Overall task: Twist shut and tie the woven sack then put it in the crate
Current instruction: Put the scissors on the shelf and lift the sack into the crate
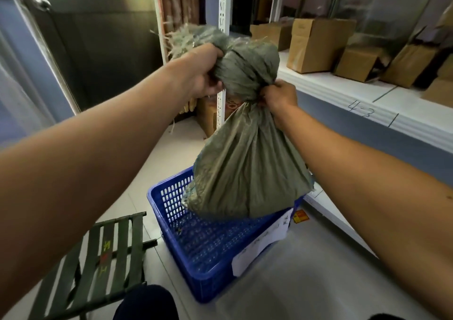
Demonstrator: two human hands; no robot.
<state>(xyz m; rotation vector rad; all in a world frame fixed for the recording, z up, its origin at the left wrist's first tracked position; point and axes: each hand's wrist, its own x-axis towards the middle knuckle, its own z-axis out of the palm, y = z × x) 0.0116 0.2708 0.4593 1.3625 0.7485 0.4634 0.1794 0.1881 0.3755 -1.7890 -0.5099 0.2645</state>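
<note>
Above the blue crate (pixel 196 258): woven sack (pixel 245 172) held aloft, knotted at the neck.
Left hand (pixel 196 72) clenches the sack's frayed top; right hand (pixel 279 94) pinches the neck below the knot. Cardboard boxes (pixel 316 47) line the shelf (pixel 343 91); a folding stool (pixel 107 258) stands left. Crate interior shows only its perforated floor.

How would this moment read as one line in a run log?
stage: tying | left hand: grips twisted top | right hand: pinches neck | grey-green woven sack: held above blue perforated plastic crate

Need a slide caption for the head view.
Both hands knot the woven sack held above the blue crate.
</note>
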